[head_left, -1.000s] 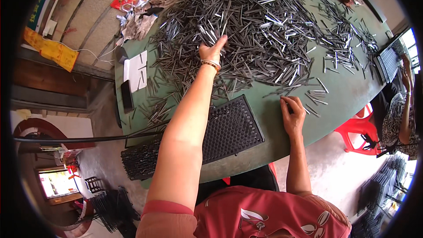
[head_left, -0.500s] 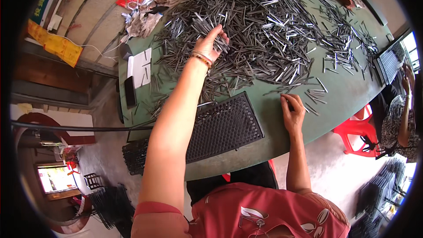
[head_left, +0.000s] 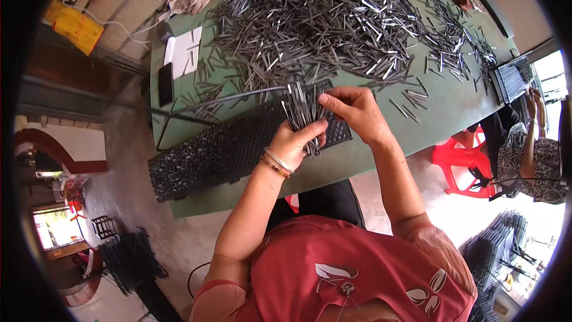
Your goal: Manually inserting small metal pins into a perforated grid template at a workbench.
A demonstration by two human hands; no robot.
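Now shifted from the heap [head_left: 322, 21] to over the tray [head_left: 250, 137], a bundle of strips [head_left: 296, 106] is gripped by the left hand [head_left: 298, 141] and met by the right hand [head_left: 358, 114], whose pinch cannot be confirmed, so 2 hands are engaged.

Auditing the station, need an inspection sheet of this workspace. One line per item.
Surface: curved-edge green tabletop, largely strewn with strips.
Job's things: big loose heap of thin, dark glossy strips; long black perforated tray near the table edge.
Clutter: flat black phone-like slab beside a white rectangular sheet with strips on it.
Hands: left hand grips an upright bundle of dark strips; right hand at the bundle's right side, grip unclear.
Cables: thin white cable near the wall, upper left.
Surroundings: red plastic stool and a co-worker, right.
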